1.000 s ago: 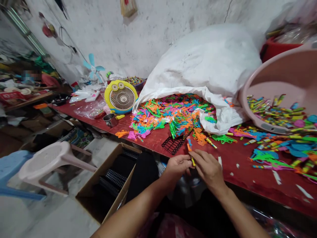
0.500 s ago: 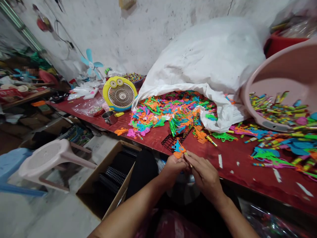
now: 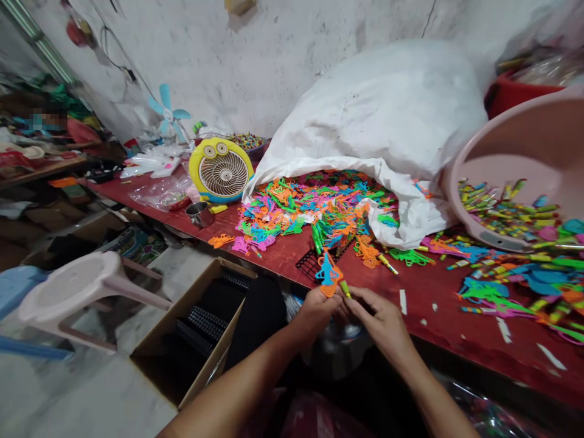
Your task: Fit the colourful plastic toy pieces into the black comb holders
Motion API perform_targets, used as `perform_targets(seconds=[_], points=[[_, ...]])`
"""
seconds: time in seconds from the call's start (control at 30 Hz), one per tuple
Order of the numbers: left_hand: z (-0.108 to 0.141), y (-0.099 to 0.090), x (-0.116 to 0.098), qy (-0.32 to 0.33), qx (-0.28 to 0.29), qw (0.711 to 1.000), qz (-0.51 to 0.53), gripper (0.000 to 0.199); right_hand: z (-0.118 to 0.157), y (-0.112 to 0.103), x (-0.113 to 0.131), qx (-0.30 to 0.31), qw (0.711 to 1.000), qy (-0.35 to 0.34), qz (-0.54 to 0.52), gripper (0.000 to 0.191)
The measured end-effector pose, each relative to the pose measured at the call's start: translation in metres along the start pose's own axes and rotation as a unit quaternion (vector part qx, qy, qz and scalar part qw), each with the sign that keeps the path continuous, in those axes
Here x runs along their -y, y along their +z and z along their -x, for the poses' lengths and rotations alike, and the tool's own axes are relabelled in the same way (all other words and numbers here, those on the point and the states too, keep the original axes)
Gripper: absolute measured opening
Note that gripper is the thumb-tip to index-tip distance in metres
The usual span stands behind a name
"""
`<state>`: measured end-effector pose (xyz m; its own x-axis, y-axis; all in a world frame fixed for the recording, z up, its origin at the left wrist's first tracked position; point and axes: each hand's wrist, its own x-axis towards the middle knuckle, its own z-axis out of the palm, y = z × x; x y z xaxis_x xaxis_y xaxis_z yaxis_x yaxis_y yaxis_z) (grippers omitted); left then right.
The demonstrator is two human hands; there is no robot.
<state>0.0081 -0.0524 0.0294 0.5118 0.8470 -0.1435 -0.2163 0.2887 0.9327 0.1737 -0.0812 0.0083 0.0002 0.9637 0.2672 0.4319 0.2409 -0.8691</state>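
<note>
My left hand (image 3: 319, 307) is closed on flat plastic pieces, orange and blue (image 3: 327, 274), that stick up above its fingers at the table's front edge. Close beside it, my right hand (image 3: 376, 313) pinches a small yellow-green tube (image 3: 345, 288) between thumb and fingers. Behind the hands, a heap of colourful plastic pieces (image 3: 292, 210) spills from the mouth of a large white sack (image 3: 374, 103). A black grid (image 3: 306, 266) lies partly behind the held pieces. Another yellow tube (image 3: 387, 264) rests on the red table (image 3: 438, 292).
A pink basin (image 3: 465, 207) with many tubes lies tipped at the right. A yellow fan (image 3: 223, 173) and metal cup (image 3: 199, 214) stand at the left. Below are a cardboard box (image 3: 182, 389) and pink stool (image 3: 77, 280). Another person's arm (image 3: 84, 131) shows far left.
The yellow-green tube now shows upright between my hands. My right hand's fingers have shifted and bent around it, while the orange and blue pieces in my left hand stand more upright.
</note>
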Motion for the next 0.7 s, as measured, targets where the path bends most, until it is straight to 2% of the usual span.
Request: perform_targets(seconds=[0.07, 0.13, 0.27, 0.33, 0.43, 0.5, 0.57, 0.63, 0.7], points=[[-0.002, 0.001, 0.000, 0.003, 0.017, 1.000, -0.010, 0.037, -0.005, -0.003, 0.002, 0.006, 1.000, -0.021, 0.014, 0.026], [-0.005, 0.002, 0.005, 0.011, 0.014, 1.000, -0.016, 0.038, -0.006, -0.002, 0.006, -0.019, 0.997, -0.057, 0.038, 0.025], [-0.010, 0.004, 0.019, 0.053, -0.076, 0.996, -0.014, 0.042, -0.003, 0.007, 0.011, -0.050, 0.990, -0.092, 0.090, 0.025], [-0.012, -0.002, 0.023, 0.070, -0.094, 0.992, -0.039, 0.041, -0.003, 0.008, 0.014, -0.023, 0.993, -0.084, 0.076, 0.027], [-0.014, -0.018, 0.019, 0.100, -0.046, 0.981, -0.160, 0.037, -0.008, 0.002, 0.019, 0.044, 0.998, -0.049, 0.006, 0.035], [-0.016, -0.029, 0.012, 0.138, 0.007, 0.957, -0.255, 0.030, -0.014, -0.005, 0.021, 0.078, 0.996, -0.018, -0.031, 0.034], [-0.019, -0.035, 0.005, 0.169, 0.034, 0.922, -0.347, 0.026, -0.019, -0.010, 0.023, 0.079, 0.996, -0.003, -0.046, 0.028], [-0.021, -0.036, 0.001, 0.191, 0.018, 0.881, -0.433, 0.025, -0.022, -0.011, 0.024, 0.055, 0.997, 0.005, -0.053, 0.022], [-0.022, -0.036, -0.001, 0.231, -0.024, 0.835, -0.498, 0.026, -0.024, -0.011, 0.024, 0.030, 0.997, 0.027, -0.067, 0.022]])
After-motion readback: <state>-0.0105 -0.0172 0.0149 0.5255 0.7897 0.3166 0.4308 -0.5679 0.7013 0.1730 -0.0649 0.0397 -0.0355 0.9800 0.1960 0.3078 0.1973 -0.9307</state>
